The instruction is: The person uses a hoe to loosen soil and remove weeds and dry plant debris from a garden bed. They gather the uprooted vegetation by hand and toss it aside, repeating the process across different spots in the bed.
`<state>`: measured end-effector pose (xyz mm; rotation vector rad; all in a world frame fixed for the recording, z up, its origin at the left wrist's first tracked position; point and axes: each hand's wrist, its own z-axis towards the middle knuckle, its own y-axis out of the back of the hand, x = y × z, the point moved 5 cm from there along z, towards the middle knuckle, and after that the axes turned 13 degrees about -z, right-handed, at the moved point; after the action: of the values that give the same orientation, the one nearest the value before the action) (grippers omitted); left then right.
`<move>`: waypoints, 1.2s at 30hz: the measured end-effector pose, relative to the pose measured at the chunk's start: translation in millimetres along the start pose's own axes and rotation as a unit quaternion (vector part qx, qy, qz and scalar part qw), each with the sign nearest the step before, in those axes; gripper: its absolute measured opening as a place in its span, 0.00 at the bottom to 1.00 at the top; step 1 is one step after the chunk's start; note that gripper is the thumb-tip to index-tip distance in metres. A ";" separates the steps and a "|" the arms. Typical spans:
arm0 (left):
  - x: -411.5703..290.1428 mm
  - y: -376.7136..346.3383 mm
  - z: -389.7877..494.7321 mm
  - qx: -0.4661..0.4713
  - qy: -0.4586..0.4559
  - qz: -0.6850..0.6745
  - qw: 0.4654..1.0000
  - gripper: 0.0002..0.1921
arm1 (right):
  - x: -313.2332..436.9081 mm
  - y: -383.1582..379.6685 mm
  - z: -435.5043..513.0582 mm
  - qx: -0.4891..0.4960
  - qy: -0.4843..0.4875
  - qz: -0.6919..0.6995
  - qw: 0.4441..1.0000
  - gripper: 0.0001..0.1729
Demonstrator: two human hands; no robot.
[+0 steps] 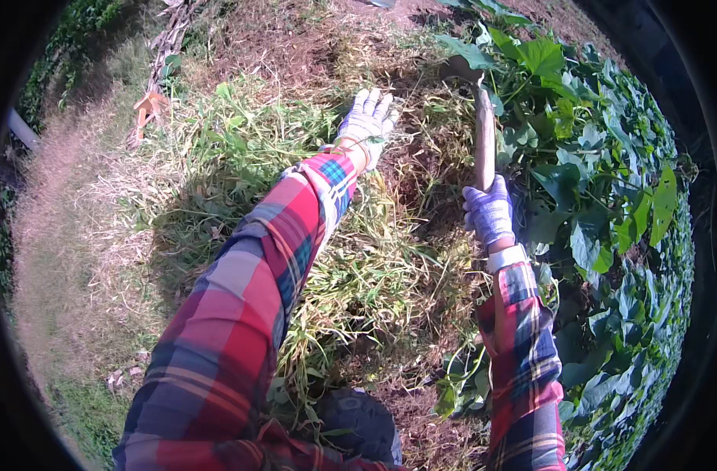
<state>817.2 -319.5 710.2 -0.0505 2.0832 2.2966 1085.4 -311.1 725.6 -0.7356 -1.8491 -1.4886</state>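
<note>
My left hand [367, 120], in a white and purple knit glove, reaches forward with its fingers spread, palm down, over cut grass and weeds [246, 129]. It seems to hold nothing. In the same kind of glove, my right hand [489, 212] is closed around the wooden handle [485, 135] of a hoe-like tool. That handle points away from me. The dark head of the tool [461, 69] lies at its far end, partly hidden by leaves, so its exact shape cannot be told.
Broad-leaved green vines [576, 176] fill the right side. A rough wooden trunk [169, 53] stands at the upper left, with an orange object [150, 109] by its base. Dry grass [70, 235] covers the left. A dark patterned shoe or boot [361, 424] shows below me.
</note>
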 end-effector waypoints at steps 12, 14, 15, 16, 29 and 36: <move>79.7 -46.2 6.6 -0.005 0.170 -0.149 0.974 0.31 | -5.9 -55.0 -41.7 0.162 -0.110 -0.149 0.969 0.25; 83.6 -62.5 -0.7 -0.028 0.206 -0.221 0.953 0.22 | -26.4 -50.6 -42.8 0.153 -0.083 -0.072 0.982 0.26; 84.2 -68.9 -3.1 -0.028 0.214 -0.193 0.957 0.22 | -29.2 -55.1 -37.2 0.163 -0.040 -0.052 0.985 0.25; 82.4 -75.8 -3.6 -0.018 0.209 -0.177 0.962 0.23 | -28.0 -58.7 -26.2 0.159 0.004 -0.040 0.986 0.25; 65.4 -67.0 -38.4 -0.072 0.102 -0.108 0.986 0.16 | -127.5 25.9 -165.9 0.008 -0.034 -0.176 0.984 0.22; 64.4 -84.8 -41.6 -0.033 0.100 -0.036 0.994 0.21 | -10.6 -46.1 -30.5 0.100 0.038 -0.078 0.991 0.18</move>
<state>757.1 -352.1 618.6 -0.3648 2.0536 2.4055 1061.2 -350.5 693.4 -0.4426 -1.9977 -1.3798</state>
